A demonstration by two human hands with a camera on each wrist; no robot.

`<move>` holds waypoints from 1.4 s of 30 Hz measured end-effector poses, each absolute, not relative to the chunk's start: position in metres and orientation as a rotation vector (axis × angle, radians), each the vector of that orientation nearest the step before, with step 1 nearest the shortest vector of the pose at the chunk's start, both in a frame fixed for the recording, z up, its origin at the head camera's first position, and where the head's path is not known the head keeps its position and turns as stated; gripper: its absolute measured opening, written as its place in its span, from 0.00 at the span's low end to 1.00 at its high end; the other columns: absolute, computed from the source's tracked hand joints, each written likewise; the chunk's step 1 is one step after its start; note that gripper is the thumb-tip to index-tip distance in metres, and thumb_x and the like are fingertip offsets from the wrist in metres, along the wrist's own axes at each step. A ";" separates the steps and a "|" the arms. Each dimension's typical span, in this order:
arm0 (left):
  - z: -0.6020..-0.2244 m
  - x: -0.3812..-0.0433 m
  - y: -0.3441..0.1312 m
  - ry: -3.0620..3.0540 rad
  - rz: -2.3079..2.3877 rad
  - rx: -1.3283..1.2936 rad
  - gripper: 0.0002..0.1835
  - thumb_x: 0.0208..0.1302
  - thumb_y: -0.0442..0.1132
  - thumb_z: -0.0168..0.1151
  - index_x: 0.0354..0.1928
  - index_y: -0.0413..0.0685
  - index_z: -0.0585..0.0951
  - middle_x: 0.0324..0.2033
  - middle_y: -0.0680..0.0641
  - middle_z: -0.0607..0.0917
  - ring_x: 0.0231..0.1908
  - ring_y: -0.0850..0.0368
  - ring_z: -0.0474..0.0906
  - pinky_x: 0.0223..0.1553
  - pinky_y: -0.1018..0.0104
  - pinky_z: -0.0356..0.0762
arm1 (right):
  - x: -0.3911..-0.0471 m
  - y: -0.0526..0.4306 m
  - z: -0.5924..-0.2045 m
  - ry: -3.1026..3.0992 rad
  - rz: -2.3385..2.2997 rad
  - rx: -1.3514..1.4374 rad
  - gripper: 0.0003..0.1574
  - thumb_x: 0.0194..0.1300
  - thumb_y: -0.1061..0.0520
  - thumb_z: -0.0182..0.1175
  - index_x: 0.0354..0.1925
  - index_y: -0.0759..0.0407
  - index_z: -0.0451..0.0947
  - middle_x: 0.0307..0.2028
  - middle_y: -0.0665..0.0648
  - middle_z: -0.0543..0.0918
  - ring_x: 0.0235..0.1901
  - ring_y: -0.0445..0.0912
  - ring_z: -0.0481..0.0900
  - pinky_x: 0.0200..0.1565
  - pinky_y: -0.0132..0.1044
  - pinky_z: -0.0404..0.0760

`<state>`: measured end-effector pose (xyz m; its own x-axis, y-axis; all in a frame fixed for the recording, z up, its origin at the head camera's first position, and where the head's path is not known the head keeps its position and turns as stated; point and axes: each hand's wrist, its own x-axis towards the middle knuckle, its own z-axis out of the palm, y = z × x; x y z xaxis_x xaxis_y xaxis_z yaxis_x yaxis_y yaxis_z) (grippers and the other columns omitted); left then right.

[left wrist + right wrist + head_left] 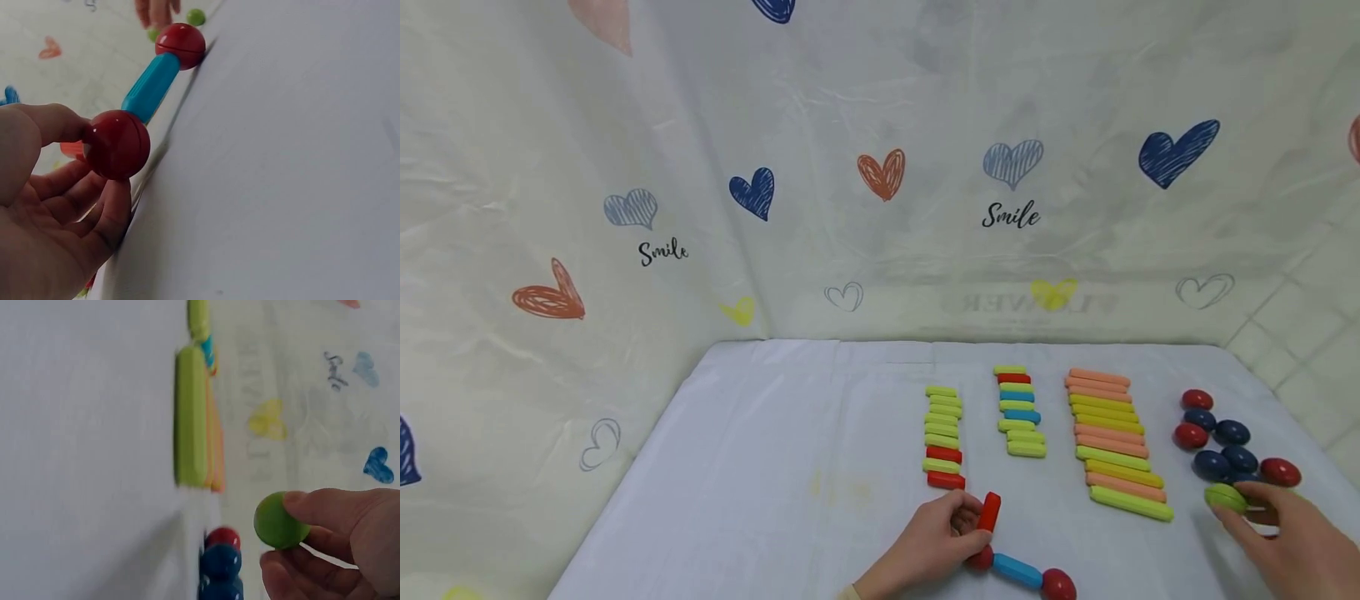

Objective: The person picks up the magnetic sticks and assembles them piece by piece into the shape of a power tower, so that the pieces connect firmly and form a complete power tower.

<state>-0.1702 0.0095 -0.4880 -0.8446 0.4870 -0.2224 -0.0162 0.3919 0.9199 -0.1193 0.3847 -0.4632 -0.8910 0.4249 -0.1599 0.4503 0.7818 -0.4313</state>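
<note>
Between the thumb and fingers of my left hand (925,537) I hold a red ball (119,147). A red stick (990,510) points up and away from it past the thumb. On its other side a blue stick (1017,571) joins it to a second red ball (1058,585) near the front edge of the head view. At the right, my right hand (1292,533) pinches a light green ball (1225,498), held above the white surface in the right wrist view. Dark blue balls (1238,458) and red balls (1280,472) lie just beyond that hand.
Short green and red sticks (942,429) form a column beyond the left hand. Another column mixes short green, red and blue sticks (1019,415). Longer orange, yellow and green sticks (1112,442) lie farther right on the white table (760,467). A heart-patterned sheet (880,250) hangs behind.
</note>
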 end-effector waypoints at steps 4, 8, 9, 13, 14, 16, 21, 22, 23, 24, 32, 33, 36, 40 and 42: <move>-0.487 -0.172 0.007 2.191 1.452 0.441 0.09 0.63 0.41 0.67 0.44 0.55 0.79 0.31 0.61 0.79 0.31 0.66 0.74 0.34 0.76 0.75 | -0.123 0.350 -0.447 2.800 -1.067 0.467 0.45 0.67 0.41 0.61 0.65 0.73 0.63 0.56 0.77 0.71 0.46 0.65 0.78 0.41 0.49 0.84; -0.488 -0.174 0.006 2.179 1.445 0.463 0.10 0.63 0.42 0.66 0.44 0.54 0.79 0.32 0.61 0.79 0.31 0.67 0.74 0.35 0.76 0.75 | -0.135 0.320 -0.441 2.499 -1.353 0.343 0.50 0.64 0.34 0.60 0.70 0.66 0.61 0.61 0.68 0.73 0.51 0.54 0.79 0.47 0.45 0.83; -0.488 -0.175 0.006 2.175 1.442 0.470 0.10 0.63 0.42 0.66 0.45 0.54 0.80 0.32 0.61 0.79 0.31 0.67 0.74 0.35 0.76 0.75 | -0.138 0.313 -0.441 2.437 -1.422 0.332 0.49 0.64 0.35 0.61 0.70 0.65 0.62 0.61 0.67 0.74 0.51 0.52 0.78 0.48 0.45 0.83; -0.489 -0.176 0.005 2.161 1.432 0.501 0.10 0.63 0.42 0.66 0.45 0.54 0.80 0.31 0.61 0.80 0.31 0.67 0.74 0.35 0.76 0.75 | -0.150 0.285 -0.447 2.323 -1.578 0.271 0.44 0.62 0.41 0.65 0.69 0.60 0.66 0.59 0.61 0.76 0.52 0.50 0.79 0.51 0.45 0.81; -0.489 -0.176 0.005 2.159 1.430 0.508 0.10 0.63 0.42 0.66 0.45 0.54 0.80 0.31 0.61 0.80 0.31 0.68 0.74 0.35 0.76 0.75 | -0.152 0.279 -0.449 2.320 -1.590 0.240 0.43 0.62 0.41 0.66 0.68 0.60 0.67 0.58 0.61 0.77 0.52 0.50 0.79 0.51 0.45 0.81; -0.489 -0.176 0.004 2.157 1.426 0.522 0.10 0.63 0.42 0.66 0.45 0.54 0.80 0.30 0.61 0.80 0.31 0.68 0.74 0.35 0.76 0.75 | -0.157 0.268 -0.452 2.326 -1.597 0.176 0.41 0.61 0.42 0.67 0.66 0.59 0.70 0.57 0.60 0.77 0.51 0.50 0.80 0.51 0.44 0.82; -0.488 -0.176 0.003 2.158 1.426 0.556 0.09 0.63 0.41 0.65 0.45 0.53 0.81 0.29 0.61 0.80 0.30 0.68 0.74 0.34 0.76 0.74 | -0.166 0.250 -0.457 2.246 -1.651 -0.020 0.39 0.62 0.44 0.67 0.64 0.61 0.71 0.57 0.61 0.78 0.52 0.51 0.80 0.51 0.40 0.81; -0.487 -0.176 0.003 2.159 1.426 0.565 0.09 0.63 0.41 0.65 0.45 0.53 0.81 0.29 0.61 0.80 0.30 0.69 0.74 0.34 0.76 0.74 | -0.167 0.248 -0.458 2.221 -1.663 -0.052 0.38 0.62 0.45 0.67 0.65 0.61 0.71 0.57 0.61 0.78 0.52 0.51 0.80 0.50 0.39 0.81; -0.487 -0.176 0.002 2.161 1.425 0.573 0.09 0.63 0.41 0.65 0.45 0.53 0.81 0.29 0.61 0.79 0.29 0.69 0.73 0.34 0.76 0.74 | -0.169 0.246 -0.458 2.196 -1.671 -0.080 0.38 0.63 0.45 0.66 0.65 0.61 0.70 0.57 0.61 0.78 0.53 0.52 0.79 0.51 0.38 0.81; -0.487 -0.176 0.002 2.163 1.423 0.579 0.09 0.63 0.41 0.65 0.45 0.52 0.81 0.28 0.61 0.79 0.29 0.69 0.73 0.34 0.76 0.74 | -0.170 0.244 -0.458 2.180 -1.676 -0.105 0.38 0.63 0.45 0.66 0.65 0.62 0.70 0.57 0.61 0.79 0.53 0.52 0.79 0.51 0.38 0.81; -0.485 -0.177 0.003 2.156 1.467 0.469 0.12 0.65 0.45 0.65 0.48 0.53 0.79 0.32 0.61 0.81 0.31 0.67 0.75 0.34 0.74 0.76 | -0.176 0.236 -0.459 2.123 -1.670 -0.210 0.35 0.66 0.47 0.64 0.65 0.62 0.70 0.58 0.60 0.78 0.54 0.52 0.78 0.51 0.35 0.80; -0.485 -0.176 0.003 2.153 1.485 0.446 0.13 0.65 0.46 0.65 0.49 0.54 0.79 0.33 0.61 0.81 0.31 0.66 0.76 0.33 0.74 0.77 | -0.177 0.235 -0.460 2.096 -1.670 -0.231 0.35 0.66 0.47 0.63 0.65 0.62 0.70 0.58 0.61 0.78 0.54 0.52 0.77 0.51 0.34 0.80; -0.485 -0.176 0.003 2.134 1.549 0.403 0.15 0.65 0.46 0.65 0.51 0.54 0.77 0.33 0.61 0.82 0.30 0.64 0.77 0.32 0.73 0.78 | -0.178 0.233 -0.461 2.042 -1.660 -0.285 0.33 0.69 0.49 0.61 0.65 0.64 0.70 0.59 0.62 0.77 0.55 0.53 0.77 0.52 0.33 0.79; -0.486 -0.176 0.001 2.140 1.605 0.418 0.18 0.66 0.44 0.65 0.56 0.54 0.75 0.30 0.60 0.82 0.26 0.64 0.77 0.31 0.74 0.77 | -0.180 0.231 -0.458 2.283 -1.582 -0.228 0.31 0.69 0.47 0.60 0.63 0.63 0.73 0.57 0.60 0.80 0.53 0.51 0.78 0.51 0.37 0.81; -0.487 -0.176 0.000 2.140 1.616 0.435 0.20 0.66 0.43 0.64 0.59 0.54 0.75 0.29 0.60 0.82 0.25 0.64 0.77 0.31 0.75 0.76 | -0.182 0.233 -0.456 2.545 -1.466 -0.193 0.27 0.68 0.50 0.62 0.60 0.62 0.76 0.53 0.59 0.82 0.51 0.51 0.80 0.50 0.41 0.82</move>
<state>-0.1759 0.0004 -0.4872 -0.8624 0.4858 -0.1426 -0.0042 0.2747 0.9615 -0.1815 0.2333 -0.4563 -0.9718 -0.2108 -0.1059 -0.0141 0.5002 -0.8658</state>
